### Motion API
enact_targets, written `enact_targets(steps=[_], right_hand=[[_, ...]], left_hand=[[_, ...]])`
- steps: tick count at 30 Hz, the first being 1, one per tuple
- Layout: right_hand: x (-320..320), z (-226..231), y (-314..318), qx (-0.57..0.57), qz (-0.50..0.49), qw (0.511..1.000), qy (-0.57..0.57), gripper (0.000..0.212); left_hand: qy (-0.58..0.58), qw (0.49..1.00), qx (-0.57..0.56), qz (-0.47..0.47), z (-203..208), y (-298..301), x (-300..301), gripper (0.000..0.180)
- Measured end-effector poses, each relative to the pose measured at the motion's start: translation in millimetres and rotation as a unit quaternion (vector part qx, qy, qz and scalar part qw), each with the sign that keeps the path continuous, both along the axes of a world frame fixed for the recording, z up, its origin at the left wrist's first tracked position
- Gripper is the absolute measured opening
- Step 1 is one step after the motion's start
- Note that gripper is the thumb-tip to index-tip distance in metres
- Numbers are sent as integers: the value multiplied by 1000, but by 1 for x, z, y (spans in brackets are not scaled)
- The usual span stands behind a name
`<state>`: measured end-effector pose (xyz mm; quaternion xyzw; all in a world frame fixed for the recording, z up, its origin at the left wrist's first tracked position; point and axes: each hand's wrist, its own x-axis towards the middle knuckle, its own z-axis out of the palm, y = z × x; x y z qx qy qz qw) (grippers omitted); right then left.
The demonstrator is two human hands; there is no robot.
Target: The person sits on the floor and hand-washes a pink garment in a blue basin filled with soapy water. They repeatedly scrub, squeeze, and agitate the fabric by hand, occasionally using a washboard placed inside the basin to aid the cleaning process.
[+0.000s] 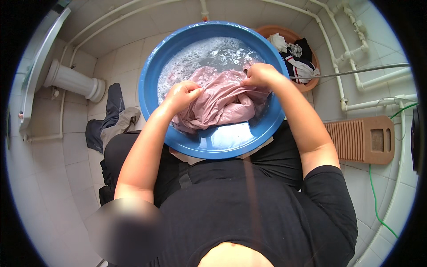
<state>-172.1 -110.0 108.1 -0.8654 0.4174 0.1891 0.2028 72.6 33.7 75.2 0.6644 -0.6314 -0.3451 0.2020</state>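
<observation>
A wet pink garment lies bunched in a round blue basin of sudsy water in front of me. Its lower part sits near a smooth sloping panel at the basin's near side. My left hand is closed on the garment's left side, fingers pinching the cloth. At the upper right of the bundle, my right hand grips another part of it, with the fingers curled in. Between the two hands the fabric is gathered in folds. White foam floats across the far part of the water.
Behind the basin at right, an orange tub holds dark and white clothes. A brown washboard leans by white pipes at right. Dark and beige clothes lie on the floor at left, near a white pedestal. A green cord hangs at right.
</observation>
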Motion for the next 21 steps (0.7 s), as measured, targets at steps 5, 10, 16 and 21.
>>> enact_targets(steps=[5, 10, 16, 21], right_hand=[[-17, -90, -6, -226, 93, 930, -274, 61], [-5, -64, -2, -73, -3, 994, -79, 66], [-5, -64, -24, 104, -75, 984, -122, 45], [-13, -63, -41, 298, -296, 726, -545, 21]], left_hand=[[-266, 954, 108, -85, -1, -5, -12, 57], [-240, 946, 186, -110, 21, 0, 5, 34], [462, 877, 6, 136, 17, -10, 23, 21], [642, 697, 72, 311, -28, -30, 24, 29]])
